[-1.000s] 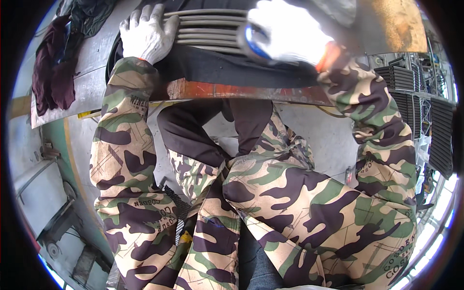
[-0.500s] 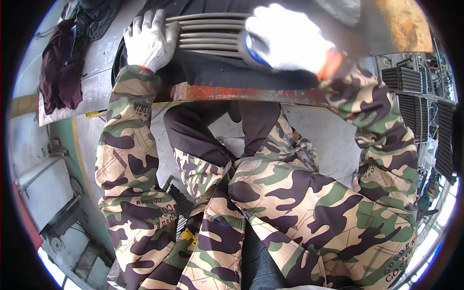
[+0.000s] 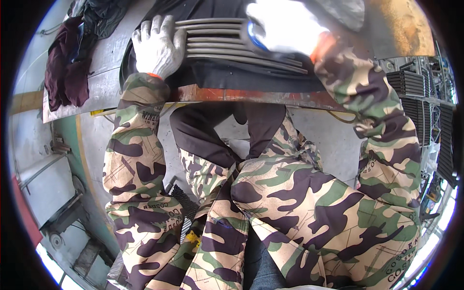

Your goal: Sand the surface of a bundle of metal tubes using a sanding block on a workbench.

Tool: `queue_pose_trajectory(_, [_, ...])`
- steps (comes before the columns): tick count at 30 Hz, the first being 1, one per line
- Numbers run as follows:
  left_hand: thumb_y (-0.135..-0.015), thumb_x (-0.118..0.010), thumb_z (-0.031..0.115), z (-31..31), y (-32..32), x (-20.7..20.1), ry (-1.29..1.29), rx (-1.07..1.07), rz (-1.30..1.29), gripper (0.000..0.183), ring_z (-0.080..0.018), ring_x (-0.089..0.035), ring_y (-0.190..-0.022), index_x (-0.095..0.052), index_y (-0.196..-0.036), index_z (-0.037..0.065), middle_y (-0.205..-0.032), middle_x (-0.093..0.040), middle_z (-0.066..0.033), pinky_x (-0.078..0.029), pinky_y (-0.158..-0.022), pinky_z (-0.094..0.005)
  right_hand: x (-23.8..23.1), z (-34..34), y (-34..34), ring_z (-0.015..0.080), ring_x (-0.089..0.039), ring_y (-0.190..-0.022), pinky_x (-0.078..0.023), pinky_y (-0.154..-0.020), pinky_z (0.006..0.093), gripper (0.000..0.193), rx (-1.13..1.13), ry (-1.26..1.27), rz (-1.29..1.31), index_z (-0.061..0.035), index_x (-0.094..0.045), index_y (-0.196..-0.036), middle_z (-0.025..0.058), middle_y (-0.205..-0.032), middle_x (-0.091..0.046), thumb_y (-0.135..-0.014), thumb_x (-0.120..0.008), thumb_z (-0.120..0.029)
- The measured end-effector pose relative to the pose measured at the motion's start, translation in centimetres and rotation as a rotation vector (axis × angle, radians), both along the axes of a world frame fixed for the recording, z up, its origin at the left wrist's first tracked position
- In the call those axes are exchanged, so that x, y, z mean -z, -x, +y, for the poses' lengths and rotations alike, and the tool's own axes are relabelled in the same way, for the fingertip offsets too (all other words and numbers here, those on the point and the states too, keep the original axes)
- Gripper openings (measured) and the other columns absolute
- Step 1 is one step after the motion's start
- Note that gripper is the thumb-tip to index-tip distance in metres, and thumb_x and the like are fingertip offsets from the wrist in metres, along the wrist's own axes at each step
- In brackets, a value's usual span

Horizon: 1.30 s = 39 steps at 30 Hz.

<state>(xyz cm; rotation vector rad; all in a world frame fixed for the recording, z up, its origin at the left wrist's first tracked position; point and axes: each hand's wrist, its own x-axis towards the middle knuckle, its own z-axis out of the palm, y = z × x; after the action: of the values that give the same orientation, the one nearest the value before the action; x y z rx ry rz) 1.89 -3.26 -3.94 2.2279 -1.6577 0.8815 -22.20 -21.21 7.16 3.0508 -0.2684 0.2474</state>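
Several grey metal rods (image 3: pixel 217 51) lie side by side on a black cloth (image 3: pixel 208 75) at the table's near edge. My left hand (image 3: pixel 158 46), in a white knit glove, rests flat on the rods' left ends with its fingers extended. My right hand (image 3: pixel 287 28), also gloved in white, is over the rods farther right, smeared by motion and washed out by light. It is closed on a blue-edged thing (image 3: pixel 256 36), whose kind I cannot make out. This thing is against or just above the rods; contact is unclear.
Dark red cloth (image 3: pixel 67 67) and dark grey clothing (image 3: pixel 104 17) lie on the table (image 3: pixel 104 72) at left. A rust-stained sheet (image 3: pixel 401 26) is at the far right, beside clear plastic (image 3: pixel 345 12). Stacked dark bars (image 3: pixel 406 82) stand on racks to the right.
My right hand has moved slightly up and away with the blue-edged thing, uncovering the rods' right ends. My left hand stays on the rods; the whole view has shifted slightly.
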Motion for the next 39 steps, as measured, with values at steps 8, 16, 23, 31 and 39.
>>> queue_pose_trajectory(8, [-0.092,-0.068,0.022,0.3,-0.1,-0.9,0.043,0.21,-0.029,0.022,-0.0332,-0.062,-0.109,-0.072,-0.108,0.007,-0.117,-0.071,-0.0098,-0.044,-0.099,-0.0483,0.8,-1.2,1.1,0.0364,-0.065,-0.083,-0.056,-0.069,0.0482,0.018,-0.014,0.07,-0.114,-0.0064,-0.063,-0.087,0.0149,-0.086,-0.062,-0.086,-0.067,-0.024])
queue_pose_trajectory(16, [-0.098,-0.064,0.026,0.4,-0.4,-1.2,-0.092,0.194,0.384,0.033,-0.0395,-0.057,-0.122,-0.068,-0.122,0.003,-0.13,-0.064,-0.0179,-0.041,-0.108,-0.0503,0.4,-2.1,1.7,0.0366,-0.066,-0.087,-0.057,-0.07,0.0474,0.02,0.04,0.065,-0.053,-0.0062,-0.064,-0.09,0.016,-0.091,-0.064,-0.087,-0.067,-0.026])
queue_pose_trajectory(23, [-0.101,-0.058,0.037,-0.4,-0.1,-0.5,-0.145,0.04,0.061,0.05,-0.042,-0.054,-0.128,-0.061,-0.135,0.0,-0.139,-0.06,-0.0221,-0.039,-0.11,-0.0535,0.8,-1.7,2.3,0.0373,-0.066,-0.088,-0.056,-0.073,0.0493,0.019,0.028,0.014,-0.043,-0.0062,-0.065,-0.091,0.0162,-0.093,-0.064,-0.087,-0.066,-0.025])
queue_pose_trajectory(31, [-0.099,-0.057,0.041,1.3,-0.3,0.5,-0.174,0.012,0.039,0.058,-0.0434,-0.053,-0.132,-0.059,-0.138,-0.001,-0.142,-0.059,-0.0245,-0.037,-0.111,-0.0558,0.6,-0.8,1.6,0.0375,-0.066,-0.089,-0.057,-0.073,0.0491,0.019,0.004,-0.014,-0.04,-0.0062,-0.065,-0.091,0.0164,-0.091,-0.064,-0.087,-0.065,-0.025])
queue_pose_trajectory(39, [-0.097,-0.058,0.037,2.2,0.6,-0.2,-0.152,0.031,0.078,0.056,-0.0435,-0.054,-0.129,-0.058,-0.137,-0.002,-0.139,-0.06,-0.0239,-0.037,-0.11,-0.0559,0.4,0.5,0.2,0.0384,-0.067,-0.091,-0.057,-0.074,0.0506,0.021,-0.029,-0.065,-0.002,-0.0062,-0.066,-0.094,0.0174,-0.093,-0.066,-0.087,-0.064,-0.025])
